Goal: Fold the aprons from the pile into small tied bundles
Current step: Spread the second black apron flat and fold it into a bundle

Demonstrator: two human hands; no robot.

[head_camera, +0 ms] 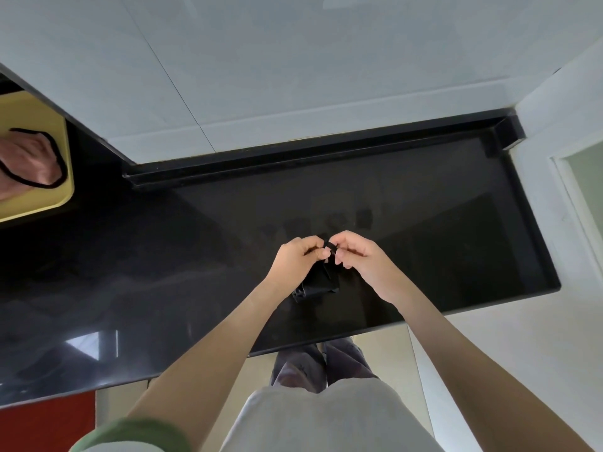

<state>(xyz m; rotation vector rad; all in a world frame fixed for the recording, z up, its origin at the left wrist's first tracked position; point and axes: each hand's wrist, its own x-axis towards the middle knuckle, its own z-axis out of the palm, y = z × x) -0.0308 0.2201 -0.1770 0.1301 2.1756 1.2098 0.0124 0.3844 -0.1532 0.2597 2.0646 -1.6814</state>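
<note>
A small black folded apron bundle [316, 283] lies on the black counter [163, 272], near its front edge. Both hands hover right above it. My left hand [298, 259] pinches a black apron strap [330, 246] between thumb and fingers. My right hand [362, 259] pinches the same strap from the other side, fingertips almost touching the left ones. The strap forms a small loop between the two hands. The bundle's far end is hidden under my fingers.
A yellow tray [63, 177] at the far left holds a pink apron [27, 161] with black trim. White tiled wall runs behind the counter. A raised black ledge [293, 164] lines the back. The counter ends at the right by a white wall.
</note>
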